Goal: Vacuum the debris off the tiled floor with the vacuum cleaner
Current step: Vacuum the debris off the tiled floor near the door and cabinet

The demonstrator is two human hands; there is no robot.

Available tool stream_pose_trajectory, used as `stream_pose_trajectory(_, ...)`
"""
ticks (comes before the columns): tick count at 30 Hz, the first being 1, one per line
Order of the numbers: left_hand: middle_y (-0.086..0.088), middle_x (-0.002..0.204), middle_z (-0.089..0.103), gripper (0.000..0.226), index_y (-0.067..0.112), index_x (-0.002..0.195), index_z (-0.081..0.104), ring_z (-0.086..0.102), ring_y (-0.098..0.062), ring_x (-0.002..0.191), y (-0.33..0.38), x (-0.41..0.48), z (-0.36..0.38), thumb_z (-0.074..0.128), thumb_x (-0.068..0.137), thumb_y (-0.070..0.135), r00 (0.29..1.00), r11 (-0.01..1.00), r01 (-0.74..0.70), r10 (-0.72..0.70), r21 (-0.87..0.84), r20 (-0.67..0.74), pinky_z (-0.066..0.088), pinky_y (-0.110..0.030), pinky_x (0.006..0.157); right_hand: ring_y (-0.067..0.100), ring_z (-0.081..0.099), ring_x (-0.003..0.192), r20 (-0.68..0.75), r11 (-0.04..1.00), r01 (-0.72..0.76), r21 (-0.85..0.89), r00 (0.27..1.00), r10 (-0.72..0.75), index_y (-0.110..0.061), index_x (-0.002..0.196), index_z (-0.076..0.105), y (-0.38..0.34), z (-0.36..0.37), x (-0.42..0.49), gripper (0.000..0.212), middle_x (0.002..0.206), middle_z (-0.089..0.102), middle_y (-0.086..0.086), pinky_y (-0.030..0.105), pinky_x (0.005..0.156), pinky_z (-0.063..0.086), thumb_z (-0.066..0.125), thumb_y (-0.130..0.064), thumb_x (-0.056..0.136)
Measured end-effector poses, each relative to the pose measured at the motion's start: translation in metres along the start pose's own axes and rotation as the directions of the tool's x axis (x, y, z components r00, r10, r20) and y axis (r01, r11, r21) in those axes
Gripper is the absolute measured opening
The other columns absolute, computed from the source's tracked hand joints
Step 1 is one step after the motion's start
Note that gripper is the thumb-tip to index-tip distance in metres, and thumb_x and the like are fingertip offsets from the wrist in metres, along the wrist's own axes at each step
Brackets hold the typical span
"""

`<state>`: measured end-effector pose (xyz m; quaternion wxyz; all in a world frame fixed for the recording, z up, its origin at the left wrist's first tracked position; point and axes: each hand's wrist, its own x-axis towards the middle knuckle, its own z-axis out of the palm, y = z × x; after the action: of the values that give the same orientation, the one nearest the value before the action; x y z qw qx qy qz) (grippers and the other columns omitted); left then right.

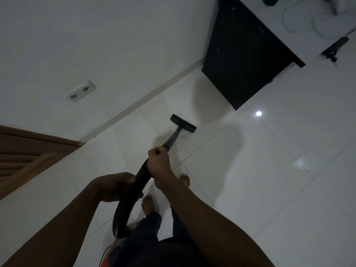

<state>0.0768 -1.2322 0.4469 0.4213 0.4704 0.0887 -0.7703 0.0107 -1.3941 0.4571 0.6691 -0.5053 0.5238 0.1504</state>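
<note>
A black vacuum floor head (183,123) rests on the white tiled floor (269,170) near the wall's skirting. Its black wand (174,137) slopes back to my right hand (159,162), which grips the wand's upper end. Below that, a ribbed black hose (127,201) curves down to a red vacuum body (113,245) at the bottom edge, mostly hidden. My left hand (113,186) holds the hose partway along the curve. A faint smudge of debris (185,136) lies on the tile just behind the head.
A black cabinet (242,60) with a white top stands just beyond the floor head, cables and white objects on it. A wall socket (81,90) sits on the white wall. A brown wooden door (25,157) is at the left. My bare feet (149,205) stand below the hands.
</note>
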Motion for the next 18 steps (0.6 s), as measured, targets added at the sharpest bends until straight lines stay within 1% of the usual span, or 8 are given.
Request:
stream_pose_trajectory(3,-0.023,0.088,0.069,0.083,-0.003,0.102,0.062,0.068,-0.031,0.076,-0.004,-0.012,-0.002,0.097,0.037,0.035,0.997,1.000,-0.012,0.012,-0.012,-0.070,0.056,-0.040,0.072,0.013,0.049,0.071,0.047,0.998,-0.013,-0.054,0.999,0.016,-0.015,0.114,0.051,-0.008,0.014,-0.004,0.022,0.083,0.051,0.001,0.029,0.061,0.042,0.043,-0.030,0.099)
stream_pose_trajectory(6,-0.017,0.090,0.073,0.100,0.000,0.113,0.060,0.069,-0.027,0.079,-0.004,-0.021,0.000,0.097,0.030,0.043,0.992,1.000,-0.025,0.024,-0.001,-0.127,0.058,-0.037,0.075,0.016,0.051,0.074,0.038,0.993,-0.006,-0.116,0.999,0.011,-0.015,0.118,0.051,-0.017,0.026,-0.004,0.027,0.086,0.053,0.002,0.034,0.068,0.046,0.043,-0.030,0.097)
stream_pose_trajectory(8,-0.016,0.091,0.074,0.097,0.002,0.111,0.065,0.069,-0.027,0.081,-0.002,-0.024,0.000,0.097,0.031,0.045,0.992,0.998,-0.055,0.054,-0.001,-0.118,0.057,-0.038,0.078,0.018,0.053,0.074,0.012,0.986,0.039,-0.161,0.999,-0.037,-0.014,0.117,0.052,-0.021,0.030,-0.004,0.028,0.084,0.054,0.002,0.032,0.067,0.045,0.042,-0.030,0.097)
stream_pose_trajectory(10,-0.018,0.092,0.072,0.076,0.005,0.097,0.076,0.068,-0.028,0.084,-0.002,-0.028,-0.007,0.097,0.035,0.043,0.991,0.996,-0.092,0.092,-0.001,-0.094,0.053,-0.040,0.082,0.019,0.055,0.076,0.013,0.983,0.074,-0.168,0.997,-0.073,-0.015,0.114,0.052,-0.022,0.036,-0.005,0.026,0.084,0.055,0.001,0.034,0.068,0.046,0.041,-0.030,0.097)
stream_pose_trajectory(12,-0.019,0.094,0.071,0.061,0.007,0.090,0.078,0.067,-0.030,0.087,-0.003,-0.032,-0.010,0.095,0.041,0.040,0.992,0.995,-0.103,0.103,0.005,-0.068,0.052,-0.042,0.084,0.017,0.056,0.076,0.017,0.985,0.073,-0.157,0.997,-0.071,-0.015,0.114,0.052,-0.019,0.037,-0.008,0.024,0.084,0.056,0.001,0.034,0.069,0.048,0.040,-0.029,0.098)
stream_pose_trajectory(13,-0.020,0.095,0.071,0.063,0.005,0.092,0.077,0.067,-0.030,0.087,-0.002,-0.034,-0.011,0.095,0.042,0.039,0.993,0.995,-0.100,0.100,0.013,-0.068,0.052,-0.042,0.084,0.016,0.055,0.075,0.019,0.985,0.074,-0.156,0.997,-0.072,-0.015,0.115,0.052,-0.020,0.039,-0.008,0.024,0.084,0.056,0.001,0.032,0.066,0.047,0.040,-0.028,0.099)
stream_pose_trajectory(15,-0.019,0.094,0.071,0.080,0.001,0.102,0.070,0.068,-0.028,0.083,-0.002,-0.036,-0.010,0.096,0.038,0.042,0.991,0.996,-0.086,0.087,0.012,-0.100,0.054,-0.039,0.081,0.016,0.054,0.072,0.016,0.984,0.061,-0.165,0.998,-0.059,-0.015,0.116,0.051,-0.022,0.042,-0.007,0.024,0.082,0.055,0.002,0.029,0.061,0.045,0.039,-0.028,0.099)
stream_pose_trajectory(18,-0.015,0.089,0.073,0.098,0.002,0.109,0.061,0.068,-0.024,0.075,0.002,-0.039,-0.008,0.096,0.030,0.047,0.986,0.996,-0.093,0.091,-0.012,-0.138,0.056,-0.035,0.073,0.020,0.055,0.074,0.017,0.983,0.036,-0.180,0.999,-0.033,-0.015,0.116,0.052,-0.032,0.051,-0.004,0.026,0.084,0.055,0.004,0.034,0.067,0.047,0.040,-0.029,0.098)
